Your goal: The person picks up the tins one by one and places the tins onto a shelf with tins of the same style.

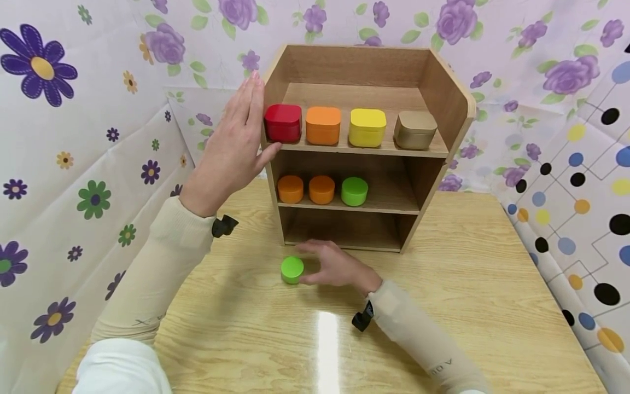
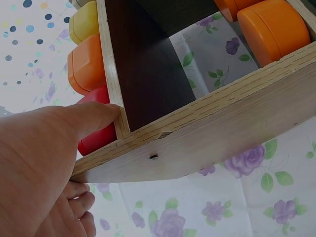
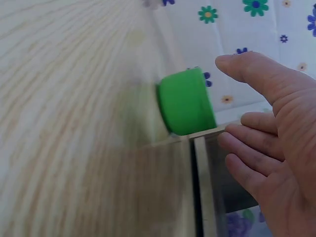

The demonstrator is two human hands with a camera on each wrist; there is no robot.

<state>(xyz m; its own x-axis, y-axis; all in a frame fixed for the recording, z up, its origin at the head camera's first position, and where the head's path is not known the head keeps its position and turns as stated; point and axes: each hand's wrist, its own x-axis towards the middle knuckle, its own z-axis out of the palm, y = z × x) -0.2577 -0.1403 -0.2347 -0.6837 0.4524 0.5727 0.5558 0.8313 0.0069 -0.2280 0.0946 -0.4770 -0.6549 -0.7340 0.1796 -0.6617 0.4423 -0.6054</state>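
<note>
My left hand (image 1: 233, 139) rests against the left side of a wooden shelf unit (image 1: 344, 153), fingers straight along the panel. In the left wrist view its thumb (image 2: 94, 118) touches the front edge beside a red rounded box (image 2: 98, 140). On the table near the unit's front left corner stands a round green container (image 1: 292, 270). Just to its right is my right hand (image 1: 339, 265), thumb and fingers spread apart with a gap between them. In the right wrist view, the green container (image 3: 185, 101) stands beyond the fingertips, apart from them.
Red (image 1: 283, 123), orange (image 1: 322, 126), yellow (image 1: 367, 128) and gold (image 1: 415, 130) boxes line the top shelf. Two round orange containers (image 1: 290, 189) and a green one (image 1: 354, 191) stand on the middle shelf. Patterned cloth walls (image 1: 74, 191) surround the wooden table (image 1: 467, 273).
</note>
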